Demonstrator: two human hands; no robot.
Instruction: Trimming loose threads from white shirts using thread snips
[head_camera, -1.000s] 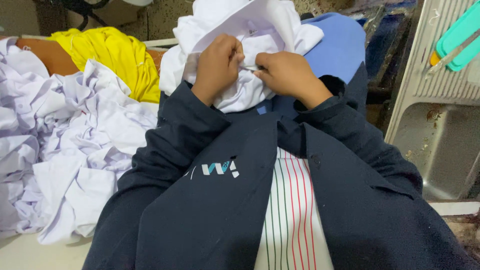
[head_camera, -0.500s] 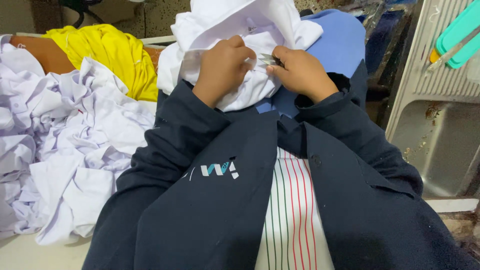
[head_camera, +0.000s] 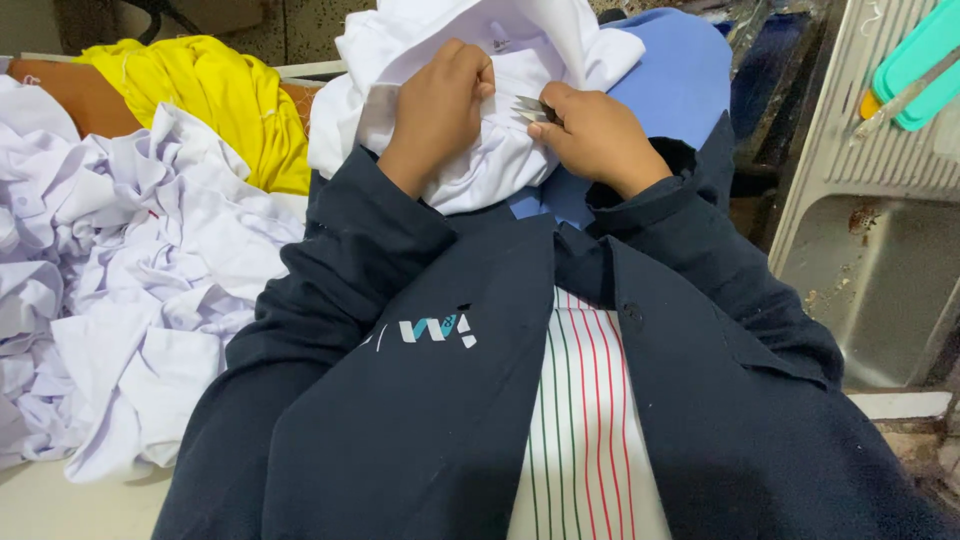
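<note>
Trimming step: you look to be snipping at the white garment (head_camera: 470, 150), which sits bunched in front of your chest, held up between your two hands.
Pile left of the garment: crumpled white shirts (head_camera: 130, 270) lie heaped on the tabletop (head_camera: 60, 500), with a yellow cloth (head_camera: 220, 90) behind them.
Left hand (head_camera: 435, 110): clenched on a fold of the white garment, pinching it taut.
Right hand (head_camera: 595, 135): grasping small metal snips (head_camera: 528, 108), whose tips touch the fabric just beside your left thumb.
Right of the garment: a blue cloth (head_camera: 680, 70) lies behind it; farther right, a pale ribbed tray (head_camera: 850, 170) carries a teal tool (head_camera: 915, 60).
Next move: by my judgement, you need the fold kept tight and the blades closed only on thread, not cloth.
Hard to make out: the thread or seam itself is hidden by your fingers; the snips' handles are buried in your palm.
</note>
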